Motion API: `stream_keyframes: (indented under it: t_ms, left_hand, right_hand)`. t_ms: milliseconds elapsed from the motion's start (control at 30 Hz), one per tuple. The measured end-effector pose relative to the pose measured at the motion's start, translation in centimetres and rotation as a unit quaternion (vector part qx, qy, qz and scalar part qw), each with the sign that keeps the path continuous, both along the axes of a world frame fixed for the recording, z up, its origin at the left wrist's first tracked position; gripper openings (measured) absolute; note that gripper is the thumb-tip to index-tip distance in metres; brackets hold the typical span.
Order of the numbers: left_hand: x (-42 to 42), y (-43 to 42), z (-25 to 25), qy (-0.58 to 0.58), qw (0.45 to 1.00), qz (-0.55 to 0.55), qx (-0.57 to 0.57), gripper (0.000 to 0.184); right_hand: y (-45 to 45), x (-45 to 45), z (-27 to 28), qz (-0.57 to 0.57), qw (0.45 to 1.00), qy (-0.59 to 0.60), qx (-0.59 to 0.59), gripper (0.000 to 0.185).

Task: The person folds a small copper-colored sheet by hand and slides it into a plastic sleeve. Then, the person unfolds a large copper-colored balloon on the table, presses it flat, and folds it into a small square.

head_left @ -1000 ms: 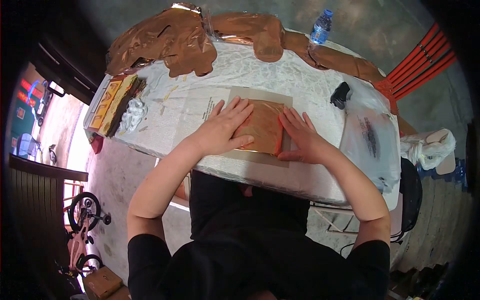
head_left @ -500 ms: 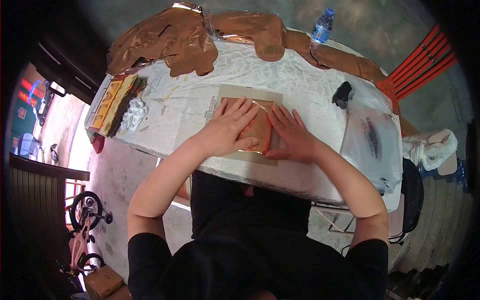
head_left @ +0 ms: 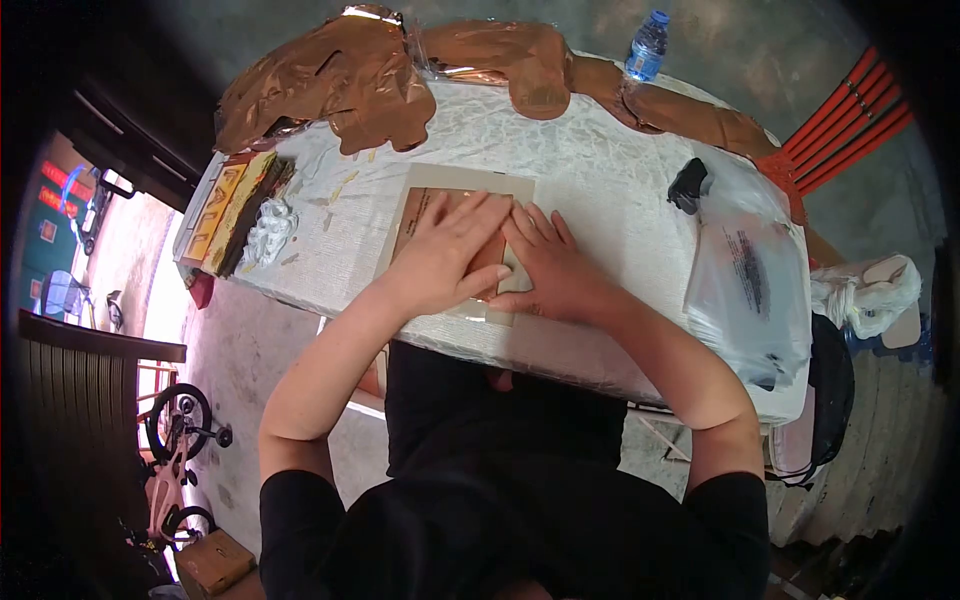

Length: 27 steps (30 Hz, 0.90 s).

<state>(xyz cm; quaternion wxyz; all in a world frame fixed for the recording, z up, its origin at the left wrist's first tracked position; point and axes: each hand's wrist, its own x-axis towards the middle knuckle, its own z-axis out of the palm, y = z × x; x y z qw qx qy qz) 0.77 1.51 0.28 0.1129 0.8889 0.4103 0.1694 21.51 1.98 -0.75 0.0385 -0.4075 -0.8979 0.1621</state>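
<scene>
A flat copper-coloured foil piece (head_left: 424, 203) lies on a grey-beige rectangular sheet (head_left: 475, 176) near the table's front edge. My left hand (head_left: 450, 250) rests flat across the foil, fingers stretched out and slightly apart, thumb pointing right. My right hand (head_left: 555, 265) lies at the right edge of the foil and sheet, its fingers extended and its fingertips close to those of my left hand. Much of the foil is hidden under both hands. Neither hand grips anything.
Large crumpled copper-coloured foil sheets (head_left: 370, 85) line the table's far edge, with a water bottle (head_left: 648, 46) beside them. A yellow-red box (head_left: 222, 212) and crumpled white plastic (head_left: 270, 232) sit at left. Clear plastic bags (head_left: 745, 280) and a black object (head_left: 687, 186) lie right.
The grey-beige sheet and the foil piece have shifted left and turned slightly on the table. My right hand has moved left with them, closer to my left hand, which has shifted slightly.
</scene>
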Motion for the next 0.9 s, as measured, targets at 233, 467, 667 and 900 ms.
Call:
stream_keyframes:
  t_ms: [233, 467, 667, 900]
  left_hand:
    - [-0.5, -3.7, 0.1, 0.051, 0.994, 0.085, 0.045, 0.069]
    - [-1.9, -2.9, 0.5, 0.045, 0.999, 0.003, -0.013, 0.075]
    - [-2.8, -2.9, 2.5, 0.061, 0.998, -0.007, 0.010, 0.070]
    - [-0.6, -5.1, 1.1, -0.019, 0.997, 0.066, -0.035, 0.063]
  right_hand:
    - [2.0, 2.3, -0.8, -0.003, 0.978, 0.185, -0.099, 0.088]
    - [0.3, 2.1, -0.8, -0.015, 0.995, 0.062, 0.079, 0.073]
    - [-2.1, 2.6, 2.3, -0.033, 0.998, 0.008, 0.046, 0.068]
    - [0.9, 5.0, 1.3, -0.004, 0.989, 0.116, 0.093, 0.056]
